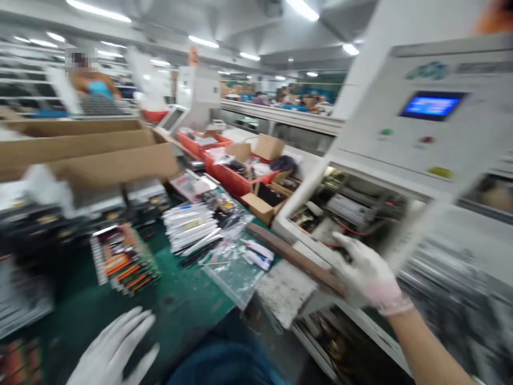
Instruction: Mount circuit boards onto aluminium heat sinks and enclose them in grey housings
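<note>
My left hand (pixel 118 350), in a white glove, hovers over or rests on the green tabletop (pixel 176 313) with its fingers stretched out and nothing in them. Beyond it lies a stack of circuit boards (pixel 125 262) with orange and green parts. My right hand (pixel 366 270), also gloved, reaches to the front opening of a white machine (pixel 401 155). Its fingers are extended and blurred, and I see nothing held in them. Close to that hand runs a brown bar (pixel 294 256) along the machine's edge; whether they touch is unclear.
White strips (pixel 191 227) and a clear plastic bag (pixel 236 275) lie mid-table. Red bins (pixel 236 179) and a small open carton (pixel 262 203) stand behind. A long cardboard box (pixel 112 160) is at the left. One person (pixel 98 88) stands far back. Blurred metal parts (pixel 452 289) lie at right.
</note>
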A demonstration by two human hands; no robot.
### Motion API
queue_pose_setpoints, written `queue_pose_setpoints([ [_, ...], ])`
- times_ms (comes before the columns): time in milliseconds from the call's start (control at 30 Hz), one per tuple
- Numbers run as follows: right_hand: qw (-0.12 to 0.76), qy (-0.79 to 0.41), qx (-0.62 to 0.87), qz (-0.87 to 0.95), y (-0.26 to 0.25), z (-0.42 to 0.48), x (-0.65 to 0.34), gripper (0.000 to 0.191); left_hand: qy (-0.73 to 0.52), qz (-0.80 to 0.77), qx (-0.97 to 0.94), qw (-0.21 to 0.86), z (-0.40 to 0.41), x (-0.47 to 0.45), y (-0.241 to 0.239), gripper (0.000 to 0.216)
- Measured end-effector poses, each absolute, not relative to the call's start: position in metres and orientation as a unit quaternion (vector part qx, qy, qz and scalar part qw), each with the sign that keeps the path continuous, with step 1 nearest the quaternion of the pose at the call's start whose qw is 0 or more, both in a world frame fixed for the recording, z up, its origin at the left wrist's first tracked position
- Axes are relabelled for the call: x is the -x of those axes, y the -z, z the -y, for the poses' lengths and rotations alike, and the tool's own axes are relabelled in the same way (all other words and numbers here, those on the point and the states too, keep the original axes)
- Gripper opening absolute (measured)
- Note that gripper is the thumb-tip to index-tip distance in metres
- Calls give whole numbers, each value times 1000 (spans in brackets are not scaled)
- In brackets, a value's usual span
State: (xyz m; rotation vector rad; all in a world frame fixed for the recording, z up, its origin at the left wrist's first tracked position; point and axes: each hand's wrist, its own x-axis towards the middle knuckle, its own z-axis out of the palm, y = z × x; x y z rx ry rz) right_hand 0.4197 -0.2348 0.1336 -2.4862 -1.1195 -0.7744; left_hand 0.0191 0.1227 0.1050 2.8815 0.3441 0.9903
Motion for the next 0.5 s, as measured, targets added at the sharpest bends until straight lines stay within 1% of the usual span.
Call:
queue_pose_setpoints([
  [67, 192, 279, 814, 471, -117, 182, -401, 40, -302, -122, -945, -41, -133, -8, -128, 34],
  [100, 210, 283, 786, 509, -110, 158, -392, 41, -299, -133, -943, -61, -140, -5, -142, 32],
  [167, 242, 277, 735, 569, -102, 116, -374, 39, -310, -177, -930, -87, -160, -2, -169, 33],
  [233, 266, 266, 692, 616, -99, 84, -356, 36, -307, -259, -910, -101, -186, 0, -197, 39],
  [333, 288, 257, 642, 663, -98, 56, -335, 34, -282, -387, -872, -103, -234, 3, -236, 45],
  [367, 292, 254, 628, 675, -98, 50, -330, 36, -281, -441, -844, -120, -252, 4, -249, 46],
  [433, 291, 240, 607, 699, -94, 45, -327, 41, -255, -523, -798, -157, -286, 9, -272, 48],
  [500, 288, 218, 594, 719, -87, 44, -329, 51, -215, -571, -771, -183, -317, 17, -290, 47],
])
